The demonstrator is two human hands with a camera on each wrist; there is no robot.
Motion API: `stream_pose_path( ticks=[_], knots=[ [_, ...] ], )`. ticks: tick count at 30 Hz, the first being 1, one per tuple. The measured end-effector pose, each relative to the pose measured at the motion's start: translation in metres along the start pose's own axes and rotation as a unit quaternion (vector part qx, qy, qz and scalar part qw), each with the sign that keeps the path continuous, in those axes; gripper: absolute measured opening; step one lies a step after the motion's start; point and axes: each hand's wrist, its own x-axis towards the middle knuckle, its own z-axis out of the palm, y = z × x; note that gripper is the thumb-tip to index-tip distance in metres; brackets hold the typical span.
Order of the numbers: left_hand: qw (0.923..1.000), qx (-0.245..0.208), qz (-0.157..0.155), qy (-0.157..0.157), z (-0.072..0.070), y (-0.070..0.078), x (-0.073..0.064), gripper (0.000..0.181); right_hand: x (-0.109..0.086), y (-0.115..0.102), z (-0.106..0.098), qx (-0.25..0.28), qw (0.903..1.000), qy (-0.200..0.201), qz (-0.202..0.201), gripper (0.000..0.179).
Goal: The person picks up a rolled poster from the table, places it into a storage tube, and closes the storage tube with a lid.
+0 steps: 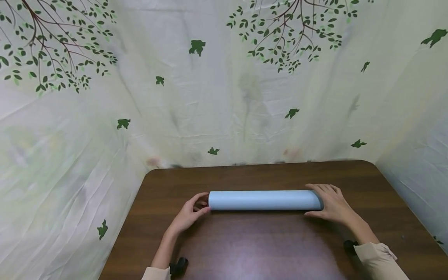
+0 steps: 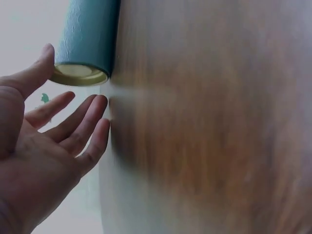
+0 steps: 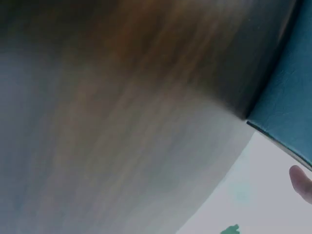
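A long light blue tube lies on its side across the table, its length running left to right. In the left wrist view the tube looks teal, and its near end has a gold-coloured rim. My left hand is at the left end, thumb tip right at the rim and the other fingers loosely bent below the end face. At the right end my right hand spreads thumb and fingers around the edge. The right wrist view shows one fingertip just off the end of the tube; most of that hand is out of frame.
The brown wooden table has rounded far corners. Behind it hangs a pale curtain printed with branches and green birds, and more fabric hangs at both sides. Dark straps with small devices sit at both wrists.
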Motion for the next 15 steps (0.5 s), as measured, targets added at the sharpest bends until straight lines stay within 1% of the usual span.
stream_pose_path(
  ticks=[5,9,11,13,14,15],
  knots=[
    [0.9994,0.012,-0.003,0.032,0.007,0.003,-0.001,0.05,-0.004,0.002,0.001,-0.002,1.0,0.009,-0.003,0.089],
    [0.9988,0.025,-0.011,0.04,0.011,0.003,0.0,0.047,-0.006,0.002,0.003,-0.002,0.9999,0.014,-0.009,0.086],
    [0.9986,0.03,-0.006,0.042,0.012,0.003,-0.001,0.046,-0.007,0.002,0.003,-0.005,0.9998,0.018,-0.009,0.086],
    [0.9985,0.031,-0.001,0.046,0.014,0.003,-0.001,0.045,-0.008,0.002,0.001,-0.008,0.9998,0.02,-0.002,0.089],
    [0.9984,0.03,0.003,0.048,0.014,0.003,-0.002,0.044,-0.009,0.003,-0.001,-0.007,0.9998,0.018,0.008,0.092],
    [0.9983,0.028,-0.001,0.051,0.014,0.004,-0.002,0.044,-0.01,0.003,-0.003,-0.004,0.9997,0.012,0.022,0.097]
  ],
)
